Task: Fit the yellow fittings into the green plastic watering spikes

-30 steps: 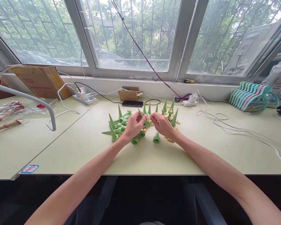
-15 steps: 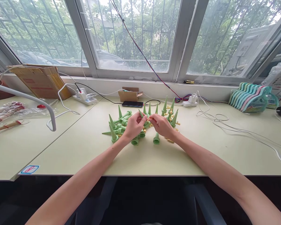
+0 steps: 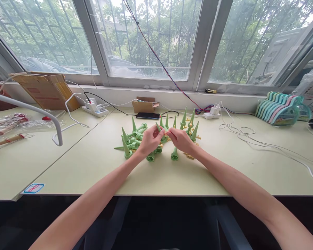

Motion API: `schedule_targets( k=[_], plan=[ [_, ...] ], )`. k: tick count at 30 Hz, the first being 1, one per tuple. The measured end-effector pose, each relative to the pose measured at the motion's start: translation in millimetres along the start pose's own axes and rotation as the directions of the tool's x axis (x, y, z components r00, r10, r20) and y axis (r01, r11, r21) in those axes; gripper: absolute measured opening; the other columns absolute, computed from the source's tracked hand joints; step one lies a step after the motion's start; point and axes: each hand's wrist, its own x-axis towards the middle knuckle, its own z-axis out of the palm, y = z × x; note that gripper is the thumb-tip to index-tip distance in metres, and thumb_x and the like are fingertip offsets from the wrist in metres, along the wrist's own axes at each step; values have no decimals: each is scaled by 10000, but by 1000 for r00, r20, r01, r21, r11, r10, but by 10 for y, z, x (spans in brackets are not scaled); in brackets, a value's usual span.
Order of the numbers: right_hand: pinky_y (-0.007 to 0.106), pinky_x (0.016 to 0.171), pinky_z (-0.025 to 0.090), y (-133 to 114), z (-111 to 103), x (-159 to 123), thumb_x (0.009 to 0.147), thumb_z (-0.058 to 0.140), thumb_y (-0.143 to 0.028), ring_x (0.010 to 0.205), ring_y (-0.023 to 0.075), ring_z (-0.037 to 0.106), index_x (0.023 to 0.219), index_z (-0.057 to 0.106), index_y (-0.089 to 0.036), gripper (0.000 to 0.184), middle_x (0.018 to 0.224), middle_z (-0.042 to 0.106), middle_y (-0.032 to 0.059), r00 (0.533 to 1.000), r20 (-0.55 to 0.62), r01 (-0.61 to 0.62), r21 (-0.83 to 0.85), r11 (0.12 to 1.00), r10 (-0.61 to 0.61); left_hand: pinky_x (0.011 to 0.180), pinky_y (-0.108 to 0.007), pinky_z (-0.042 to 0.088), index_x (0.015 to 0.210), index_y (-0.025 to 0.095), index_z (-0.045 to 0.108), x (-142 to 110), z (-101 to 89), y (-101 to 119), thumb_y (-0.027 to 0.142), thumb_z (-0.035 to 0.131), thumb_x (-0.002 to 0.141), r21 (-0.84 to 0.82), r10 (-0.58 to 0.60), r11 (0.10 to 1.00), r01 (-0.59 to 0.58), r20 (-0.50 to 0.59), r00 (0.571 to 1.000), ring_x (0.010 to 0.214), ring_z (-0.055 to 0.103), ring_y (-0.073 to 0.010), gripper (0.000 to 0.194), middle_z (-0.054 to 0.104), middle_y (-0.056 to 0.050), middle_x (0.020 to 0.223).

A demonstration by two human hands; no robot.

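Over the middle of the table, my left hand (image 3: pixel 149 140) is closed around a green plant-watering spike (image 3: pixel 158 127), whose pointed tip shows above the fingers. Fingertip to fingertip with it, my right hand (image 3: pixel 182 139) pinches a small yellow valve, mostly covered by the fingers. Left of my hands lies a heap of green spikes (image 3: pixel 126 149), some standing on their caps. More upright spikes (image 3: pixel 194 132) with yellow valves fitted are at the right. One loose spike (image 3: pixel 174 155) lies below my right hand, its threaded opening facing me. Loose yellow valves (image 3: pixel 189 156) lie partly under my right wrist.
A phone (image 3: pixel 147 115) and a small cardboard box (image 3: pixel 145 104) sit behind the spikes. Power strips (image 3: pixel 95 109) and white cables (image 3: pixel 246 133) lie along the back and right. Teal hangers (image 3: pixel 278 109) stand at right. A white metal bar (image 3: pixel 45 114) juts in from the left.
My hands stay in nearly the same place, fingertips together. The right fingers have shifted slightly and now cover more of the yellow valve.
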Motion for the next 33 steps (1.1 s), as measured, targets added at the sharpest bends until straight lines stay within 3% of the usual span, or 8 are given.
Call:
schedule_targets(
  k=[11,20,25,29,33],
  plan=[
    [255,529,240,-4,-11,-6,1031,276,-476,500,105,275,668,287,-220,444,566,370,-36,999,20,-36,-37,999,37,544,-241,428,808,186,553,1,6,-21,474,584,864,-10,11,1000,-11,17,1000,592,521,-109,295,581,-6,731],
    [231,553,308,-58,-26,-6,1022,339,-448,523,108,383,878,491,-205,320,647,507,-20,999,0,-53,-7,999,53,535,-245,406,811,181,546,16,-1,-34,447,572,887,14,7,1000,-6,-65,998,542,475,-94,278,539,13,677],
    [230,559,296,-35,-15,-12,1023,332,-396,538,106,352,794,401,-215,300,653,466,-23,1000,10,-24,9,1000,24,530,-239,402,813,180,546,12,-2,-59,428,571,893,20,20,1000,-19,-45,999,538,475,-88,262,548,12,684],
    [241,535,236,-13,-11,-10,1022,321,-406,519,100,263,710,273,-224,364,604,377,-41,999,25,-44,-33,998,45,519,-236,398,815,176,556,11,0,-74,420,572,890,38,42,998,-41,-24,999,531,476,-90,255,532,15,667],
    [248,535,217,-11,-11,-4,1021,311,-436,510,96,240,688,251,-221,401,583,365,-43,996,37,-76,-67,995,78,518,-236,395,807,176,558,13,1,-72,411,569,888,51,48,998,-47,-25,999,537,481,-94,249,532,13,664]
  ],
)
